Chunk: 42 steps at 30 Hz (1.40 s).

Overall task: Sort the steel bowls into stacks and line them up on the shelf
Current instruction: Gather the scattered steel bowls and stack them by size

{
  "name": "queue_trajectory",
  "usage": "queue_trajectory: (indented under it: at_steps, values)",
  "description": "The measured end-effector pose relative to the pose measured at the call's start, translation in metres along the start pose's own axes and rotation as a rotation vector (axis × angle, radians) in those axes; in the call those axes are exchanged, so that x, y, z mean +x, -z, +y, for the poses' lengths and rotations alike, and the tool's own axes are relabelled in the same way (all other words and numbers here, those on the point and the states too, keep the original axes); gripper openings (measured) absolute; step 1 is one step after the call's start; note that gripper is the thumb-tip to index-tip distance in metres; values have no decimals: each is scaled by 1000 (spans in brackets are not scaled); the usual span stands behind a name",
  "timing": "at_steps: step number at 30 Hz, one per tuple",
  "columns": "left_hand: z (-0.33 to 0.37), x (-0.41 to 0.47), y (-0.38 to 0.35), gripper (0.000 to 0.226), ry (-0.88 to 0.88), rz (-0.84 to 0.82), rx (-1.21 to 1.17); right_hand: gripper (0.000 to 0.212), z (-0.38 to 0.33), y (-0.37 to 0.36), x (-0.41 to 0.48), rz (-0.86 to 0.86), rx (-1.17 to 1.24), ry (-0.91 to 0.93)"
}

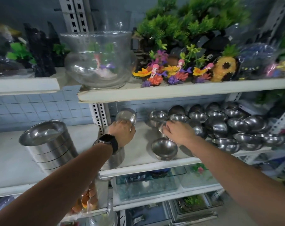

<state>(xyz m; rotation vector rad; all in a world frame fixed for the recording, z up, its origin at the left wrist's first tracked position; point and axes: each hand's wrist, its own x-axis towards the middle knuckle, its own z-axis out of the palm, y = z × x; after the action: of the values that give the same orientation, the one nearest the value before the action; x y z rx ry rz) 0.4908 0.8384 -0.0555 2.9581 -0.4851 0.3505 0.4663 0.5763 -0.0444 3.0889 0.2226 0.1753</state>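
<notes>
My left hand (122, 132), with a dark watch on the wrist, grips a small steel bowl (127, 117) tilted on its side above a steel stack (116, 158) at the left end of the white shelf (143, 167). My right hand (176, 132) holds the rim of another small steel bowl (162, 128). A single footed steel bowl (164, 148) stands in front of it. A loose heap of several steel bowls (220, 124) fills the right side of the shelf.
A tall stack of wide steel bowls (48, 144) stands on the neighbouring shelf to the left. On the shelf above sit a glass fishbowl (97, 61) and aquarium ornaments (179, 70). Glass tanks (146, 183) lie on the shelves below.
</notes>
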Motion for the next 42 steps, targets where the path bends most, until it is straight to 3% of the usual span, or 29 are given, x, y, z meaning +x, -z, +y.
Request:
queue_trajectory:
  at_steps: [12,21,30,42]
  values:
    - [42,32,-15,43,2,-32,112,49,82,-15,4,72,-53,7]
    - [42,54,-42,41,-43,-58,181,45,70,-29,19,20,-62,-42]
    - [29,78,-65,39,-113,-101,91,49,72,-32,31,-4,-63,-106]
    - [12,102,-75,42,44,-113,255,48,85,-48,76,29,-67,7]
